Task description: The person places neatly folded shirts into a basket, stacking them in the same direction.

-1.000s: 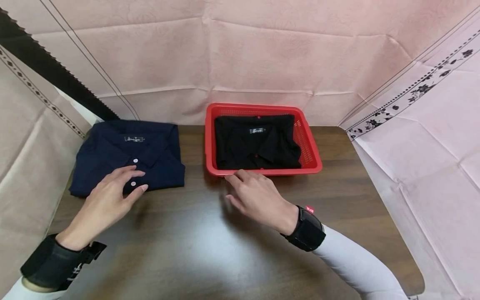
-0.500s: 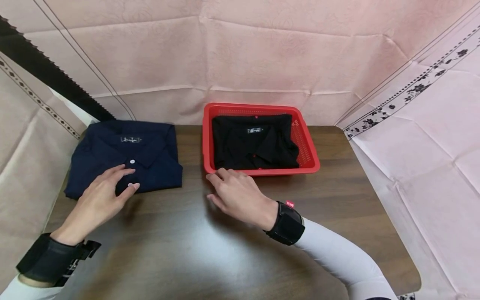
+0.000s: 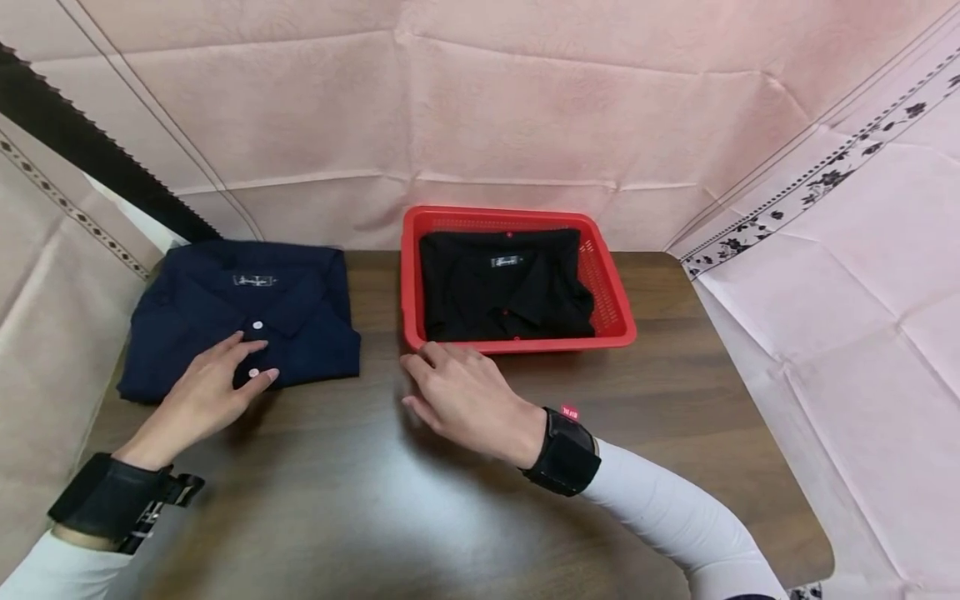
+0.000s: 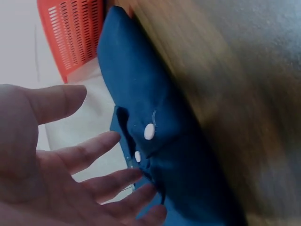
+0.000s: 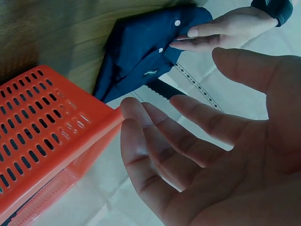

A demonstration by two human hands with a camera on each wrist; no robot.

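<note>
A folded navy polo shirt with white buttons lies at the table's left. My left hand is over its front edge, fingers spread and relaxed, holding nothing; the left wrist view shows the same hand beside the buttons. At the back middle stands a red basket with a folded black shirt inside. My right hand is at the basket's front left corner with loosely bent fingers. In the right wrist view its fingertips lie close to the rim of the basket; contact cannot be told.
The brown wooden table has a rounded front right corner. A pale pink cloth hangs behind it, and patterned cloth covers the right side. Between the navy shirt and the basket runs a narrow strip of tabletop.
My right hand has slid left along the basket's front to its left corner. The left hand stays over the navy shirt. The whole head view has shifted slightly.
</note>
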